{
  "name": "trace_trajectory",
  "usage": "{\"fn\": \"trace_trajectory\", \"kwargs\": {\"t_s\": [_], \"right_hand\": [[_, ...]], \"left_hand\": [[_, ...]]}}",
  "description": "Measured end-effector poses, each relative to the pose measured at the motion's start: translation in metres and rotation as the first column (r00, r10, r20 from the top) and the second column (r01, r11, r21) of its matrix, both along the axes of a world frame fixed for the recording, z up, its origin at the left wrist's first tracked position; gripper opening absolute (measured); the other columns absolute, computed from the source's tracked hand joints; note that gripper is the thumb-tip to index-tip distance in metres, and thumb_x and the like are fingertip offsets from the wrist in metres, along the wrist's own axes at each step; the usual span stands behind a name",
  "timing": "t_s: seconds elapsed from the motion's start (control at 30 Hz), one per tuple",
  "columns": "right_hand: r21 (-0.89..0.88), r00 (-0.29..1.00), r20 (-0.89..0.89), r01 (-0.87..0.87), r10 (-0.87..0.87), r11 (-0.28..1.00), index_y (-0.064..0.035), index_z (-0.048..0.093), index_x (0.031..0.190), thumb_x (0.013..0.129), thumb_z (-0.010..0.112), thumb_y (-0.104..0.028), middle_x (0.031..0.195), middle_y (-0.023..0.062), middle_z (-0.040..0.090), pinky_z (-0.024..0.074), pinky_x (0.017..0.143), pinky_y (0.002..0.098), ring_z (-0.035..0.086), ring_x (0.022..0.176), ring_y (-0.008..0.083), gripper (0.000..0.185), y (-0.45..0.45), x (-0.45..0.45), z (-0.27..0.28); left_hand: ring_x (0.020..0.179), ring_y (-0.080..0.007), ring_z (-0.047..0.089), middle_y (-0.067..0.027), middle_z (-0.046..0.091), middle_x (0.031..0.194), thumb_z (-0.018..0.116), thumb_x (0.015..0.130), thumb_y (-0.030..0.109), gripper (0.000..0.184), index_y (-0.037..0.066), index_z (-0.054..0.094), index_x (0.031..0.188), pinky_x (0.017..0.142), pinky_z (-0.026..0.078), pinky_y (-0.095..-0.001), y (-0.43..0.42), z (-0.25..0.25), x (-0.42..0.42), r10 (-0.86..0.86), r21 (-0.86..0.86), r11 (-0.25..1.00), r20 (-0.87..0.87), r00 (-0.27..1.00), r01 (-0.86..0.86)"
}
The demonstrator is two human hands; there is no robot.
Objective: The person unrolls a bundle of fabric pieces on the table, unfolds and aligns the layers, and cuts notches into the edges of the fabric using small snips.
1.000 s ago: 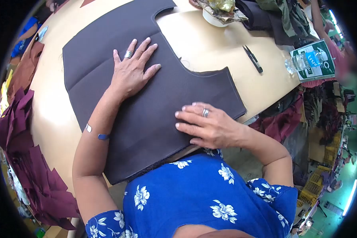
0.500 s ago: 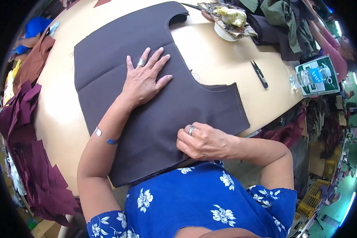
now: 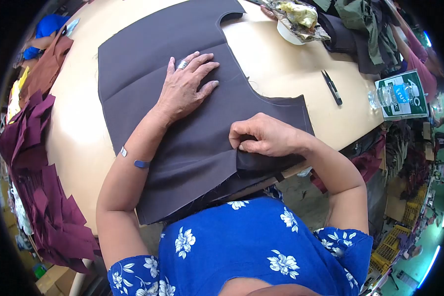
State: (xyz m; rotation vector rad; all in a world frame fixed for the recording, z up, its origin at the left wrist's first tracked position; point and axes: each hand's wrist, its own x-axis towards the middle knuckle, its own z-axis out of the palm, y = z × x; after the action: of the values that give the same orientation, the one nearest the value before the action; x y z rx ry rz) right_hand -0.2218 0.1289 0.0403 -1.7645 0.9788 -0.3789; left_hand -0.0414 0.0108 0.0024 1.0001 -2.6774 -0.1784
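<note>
A large dark cut fabric piece (image 3: 148, 103) lies across the table, with curved cut-outs along its right side and a crease across its upper part. My left hand (image 3: 187, 89) rests flat on its upper middle, fingers spread. Lower right, my right hand (image 3: 266, 135) pinches the fabric between thumb and fingers and lifts a fold near its lower edge. Under the raised fold, more dark cloth shows at the table's front edge.
Black thread snips (image 3: 332, 89) lie to the right, near a water bottle (image 3: 394, 96) on a green-and-white box (image 3: 404, 111). A white bowl (image 3: 288, 33) with wrapped contents stands at the back. Maroon pieces (image 3: 54, 217) hang at the left; dark and green cloth (image 3: 355, 29) is piled back right. Other people are at the far sides.
My right hand has moved up and pulled the fabric into a raised fold. My left hand stays flat on the cloth. The whole view has shifted slightly.
</note>
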Motion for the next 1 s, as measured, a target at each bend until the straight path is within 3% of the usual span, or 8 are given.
{"fn": "trace_trajectory", "kwargs": {"t_s": [0.27,0.37,0.4,0.5,0.73,0.93,0.97,1.0], "right_hand": [[-0.007,0.999,-0.038,-0.009,0.009,1.0,0.0009,0.055,0.078,0.067,0.053,-0.003,0.063,0.0113,0.056,0.0433,0.058,0.0308,0.054,0.058,0.0201,0.011,-0.005,0.004,0.005],[0.143,1.0,0.004,0.024,-0.025,0.989,0.0012,0.055,0.075,0.066,0.052,-0.003,0.061,0.0089,0.055,0.043,0.054,0.0288,0.053,0.055,0.0164,0.011,-0.011,0.002,0.0],[0.342,0.996,0.042,0.062,-0.081,0.938,-0.0003,0.056,0.074,0.067,0.052,-0.004,0.06,0.0041,0.055,0.0415,0.051,0.0252,0.051,0.054,0.0109,0.008,-0.013,0.002,0.003],[0.584,0.944,0.251,0.03,-0.216,0.811,-0.0038,0.057,0.074,0.07,0.053,-0.003,0.062,-0.002,0.054,0.0389,0.05,0.0171,0.048,0.053,0.0039,0.006,-0.022,-0.006,-0.013],[0.59,0.935,0.275,0.02,-0.224,0.807,-0.004,0.057,0.073,0.071,0.053,-0.001,0.063,-0.0016,0.055,0.0409,0.051,0.0161,0.048,0.055,0.0033,0.005,-0.027,-0.008,-0.011],[0.602,0.916,0.247,0.109,-0.315,0.791,-0.003,0.056,0.086,0.081,0.055,-0.009,0.075,-0.0003,0.055,0.0465,0.061,0.0189,0.053,0.066,0.0045,0.008,-0.017,-0.004,-0.003],[0.522,0.938,0.225,0.111,-0.262,0.845,-0.0019,0.054,0.097,0.08,0.06,-0.019,0.084,0.0033,0.058,0.0483,0.064,0.0242,0.056,0.072,0.01,0.025,-0.015,-0.004,-0.001],[0.266,0.968,0.182,0.119,-0.171,0.957,-0.0016,0.052,0.103,0.077,0.062,-0.024,0.088,0.007,0.059,0.0486,0.067,0.0278,0.058,0.076,0.0151,0.036,-0.01,-0.003,0.002]], "left_hand": [[0.112,-0.0246,0.046,-0.0063,0.051,0.116,0.057,0.081,0.028,0.032,0.009,0.053,0.107,0.097,0.032,-0.042,0.003,0.002,0.004,-0.12,-0.035,0.993,-0.175,0.977,0.116],[0.096,-0.0269,0.052,-0.0105,0.052,0.101,0.062,0.075,0.032,0.039,0.006,0.052,0.102,0.087,0.04,-0.0405,0.04,0.043,0.01,-0.07,0.358,0.918,-0.28,0.958,0.171],[0.092,-0.0276,0.052,-0.0121,0.051,0.099,0.064,0.072,0.034,0.043,0.004,0.051,0.1,0.083,0.042,-0.0393,0.055,0.059,0.014,-0.128,0.388,0.891,-0.287,0.949,0.237],[0.09,-0.0318,0.052,-0.0142,0.047,0.098,0.074,0.061,0.038,0.056,0.005,0.046,0.098,0.077,0.045,-0.0378,0.104,0.078,0.022,-0.264,0.307,0.89,-0.257,0.93,0.337],[0.083,-0.0308,0.055,-0.0127,0.051,0.095,0.058,0.069,-0.003,0.027,0.003,0.048,0.093,0.067,0.047,-0.0358,0.11,0.058,0.027,-0.178,0.322,0.919,-0.179,0.968,0.229],[0.074,-0.0313,0.055,-0.0154,0.053,0.081,0.051,0.074,-0.005,0.016,0.0,0.047,0.089,0.067,0.044,-0.0356,0.091,0.06,0.027,-0.013,0.509,0.845,-0.282,0.959,0.162],[0.073,-0.0308,0.055,-0.016,0.053,0.08,0.05,0.075,-0.004,0.015,0.0,0.047,0.089,0.067,0.044,-0.0348,0.087,0.06,0.027,0.024,0.536,0.832,-0.293,0.956,0.143],[0.072,-0.0297,0.055,-0.0172,0.053,0.076,0.049,0.079,-0.001,0.01,0.0,0.047,0.089,0.066,0.043,-0.0332,0.084,0.062,0.027,0.072,0.591,0.799,-0.282,0.957,0.114]]}}
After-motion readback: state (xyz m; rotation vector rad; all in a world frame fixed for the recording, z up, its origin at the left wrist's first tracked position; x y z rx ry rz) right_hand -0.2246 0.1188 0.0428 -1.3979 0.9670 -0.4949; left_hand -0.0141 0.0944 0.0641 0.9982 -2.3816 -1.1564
